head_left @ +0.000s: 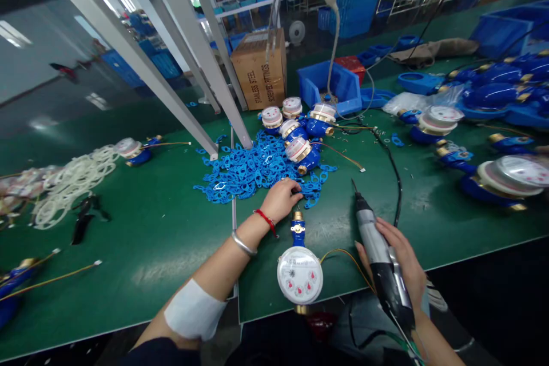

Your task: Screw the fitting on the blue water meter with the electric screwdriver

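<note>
Our left hand (281, 199) pinches into the blue clip pile (253, 168) — we take just one — while our right hand (397, 263) grips the electric screwdriver (377, 251), tip clear of the water meter (299, 271).

Left hand (281, 199) stretched forward, palm down, fingers curled at the tips, right hand (401, 266) drawn in near the body, fingers wrapped closed
</note>
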Motion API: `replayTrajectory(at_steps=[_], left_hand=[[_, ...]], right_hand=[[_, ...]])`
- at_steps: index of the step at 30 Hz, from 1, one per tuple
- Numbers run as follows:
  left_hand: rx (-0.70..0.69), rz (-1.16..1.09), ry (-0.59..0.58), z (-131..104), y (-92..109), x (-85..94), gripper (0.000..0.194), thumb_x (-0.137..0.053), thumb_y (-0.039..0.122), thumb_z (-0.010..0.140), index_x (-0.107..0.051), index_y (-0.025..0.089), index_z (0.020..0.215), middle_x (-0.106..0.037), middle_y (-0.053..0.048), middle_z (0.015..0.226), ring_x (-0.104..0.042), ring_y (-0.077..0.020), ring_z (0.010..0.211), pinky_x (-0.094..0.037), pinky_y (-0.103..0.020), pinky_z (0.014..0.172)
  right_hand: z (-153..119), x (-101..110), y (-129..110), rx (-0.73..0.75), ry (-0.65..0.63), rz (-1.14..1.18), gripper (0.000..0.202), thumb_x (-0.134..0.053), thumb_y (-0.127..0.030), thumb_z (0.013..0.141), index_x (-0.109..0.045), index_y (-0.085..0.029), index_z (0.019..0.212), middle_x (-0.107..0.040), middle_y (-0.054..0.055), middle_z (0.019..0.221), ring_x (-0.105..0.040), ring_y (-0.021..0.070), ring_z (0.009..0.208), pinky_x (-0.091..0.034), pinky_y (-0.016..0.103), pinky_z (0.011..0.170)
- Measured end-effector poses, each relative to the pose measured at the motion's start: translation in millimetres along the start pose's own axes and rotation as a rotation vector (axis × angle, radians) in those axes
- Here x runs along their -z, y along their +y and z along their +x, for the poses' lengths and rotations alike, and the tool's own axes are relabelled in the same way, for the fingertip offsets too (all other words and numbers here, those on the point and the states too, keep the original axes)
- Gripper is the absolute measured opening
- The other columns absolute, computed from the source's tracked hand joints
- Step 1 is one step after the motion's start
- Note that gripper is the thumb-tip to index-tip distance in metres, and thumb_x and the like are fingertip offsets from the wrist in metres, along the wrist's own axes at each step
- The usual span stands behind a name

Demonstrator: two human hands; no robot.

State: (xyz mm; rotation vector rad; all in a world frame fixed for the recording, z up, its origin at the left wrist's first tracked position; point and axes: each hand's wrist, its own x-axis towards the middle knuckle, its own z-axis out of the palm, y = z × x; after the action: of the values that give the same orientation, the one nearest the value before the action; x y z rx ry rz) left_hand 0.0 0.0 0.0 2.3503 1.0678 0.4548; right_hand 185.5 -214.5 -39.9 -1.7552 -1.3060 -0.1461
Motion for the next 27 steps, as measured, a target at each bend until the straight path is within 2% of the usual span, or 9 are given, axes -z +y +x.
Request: replayTrajectory(at_steps=[5,7,10,13,16,23,27], left_hand=[[0.225,-0.366,0.012,-9,2,9.8,0.009,-0.065,0.017,0.08,-0.061,0.015,0.087,-0.063,-0.002,0.08,-0.058,-0.0138,0.074,-0.047,-0.027,0.072],[0.28,-0.54,0.001,-23,5,15.9,0.015,-0.066,0.018,0.079,-0.061,0.013,0.093,-0.063,-0.002,0.082,-0.059,-0.013,0.075,-0.048,-0.027,0.073],[0.259,-0.659,-0.009,-54,11,25.2,0.03,-0.066,0.021,0.08,-0.061,0.015,0.109,-0.062,-0.003,0.092,-0.059,-0.0129,0.082,-0.048,-0.028,0.079],[0.174,-0.566,-0.031,-83,18,31.1,0.029,-0.064,0.023,0.083,-0.063,0.019,0.112,-0.061,-0.004,0.099,-0.057,-0.0138,0.086,-0.047,-0.03,0.079],[0.07,-0.428,-0.049,-97,21,31.0,0.025,-0.063,0.023,0.085,-0.066,0.022,0.11,-0.06,-0.004,0.099,-0.055,-0.0139,0.085,-0.047,-0.031,0.08],[-0.051,-0.338,-0.046,-96,23,20.1,0.027,-0.06,0.016,0.087,-0.065,0.024,0.113,-0.06,-0.004,0.1,-0.055,-0.0151,0.092,-0.046,-0.032,0.086],[-0.049,-0.326,-0.052,-98,24,24.8,0.035,-0.063,0.016,0.084,-0.061,0.024,0.118,-0.058,-0.003,0.101,-0.054,-0.0141,0.089,-0.046,-0.03,0.085]], right_hand=[[0,0,0,0.014,0.018,0.006,0.05,-0.066,-0.04,0.083,-0.054,-0.018,0.127,-0.058,0.008,0.127,-0.06,0.0241,0.109,-0.045,0.039,0.103],[0,-1,1,0.014,0.03,0.011,0.051,-0.067,-0.042,0.082,-0.055,-0.019,0.126,-0.058,0.008,0.127,-0.06,0.0245,0.107,-0.046,0.039,0.102],[-1,-1,1,0.001,0.016,0.027,0.056,-0.071,-0.043,0.079,-0.055,-0.019,0.126,-0.057,0.009,0.127,-0.06,0.0255,0.107,-0.047,0.04,0.101],[-2,-1,1,-0.009,-0.007,0.022,0.06,-0.075,-0.042,0.076,-0.054,-0.02,0.127,-0.056,0.009,0.128,-0.059,0.0264,0.109,-0.047,0.041,0.102],[-2,0,-1,-0.017,-0.01,0.016,0.057,-0.073,-0.041,0.077,-0.054,-0.02,0.127,-0.056,0.008,0.129,-0.058,0.0264,0.11,-0.046,0.042,0.103],[-1,1,-3,-0.019,-0.031,0.03,0.054,-0.072,-0.039,0.079,-0.055,-0.019,0.125,-0.055,0.009,0.129,-0.057,0.0262,0.113,-0.045,0.043,0.104],[-2,-1,-2,-0.018,-0.025,0.028,0.053,-0.072,-0.039,0.079,-0.055,-0.019,0.125,-0.055,0.009,0.129,-0.057,0.0264,0.113,-0.045,0.043,0.104]])
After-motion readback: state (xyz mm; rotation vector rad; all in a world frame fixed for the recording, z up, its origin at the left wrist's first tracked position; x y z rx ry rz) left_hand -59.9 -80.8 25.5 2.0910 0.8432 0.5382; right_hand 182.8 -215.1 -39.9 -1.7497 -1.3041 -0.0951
